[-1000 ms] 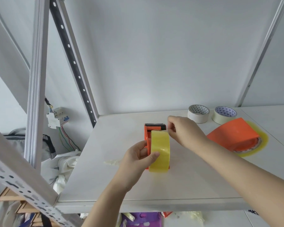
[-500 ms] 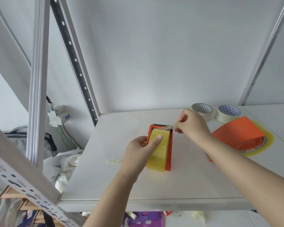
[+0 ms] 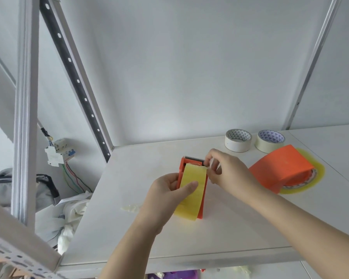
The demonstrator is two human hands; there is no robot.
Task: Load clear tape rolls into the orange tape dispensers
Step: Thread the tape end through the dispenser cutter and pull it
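Observation:
An orange tape dispenser lies on the white shelf with a yellowish clear tape roll seated in it. My left hand grips the roll and dispenser, thumb pressed on the tape's face. My right hand pinches the loose tape end at the roll's upper right corner, just below the serrated blade. A second orange dispenser lies on its side to the right, loaded with a clear roll.
Two paper tape rolls stand at the back of the shelf: a white one and a cream one. A crumpled tape scrap lies left of my left hand. Metal rack posts rise at left.
My right hand has brought the tape end from beyond the blade back down to the roll's upper right corner. My left thumb has slid lower on the roll.

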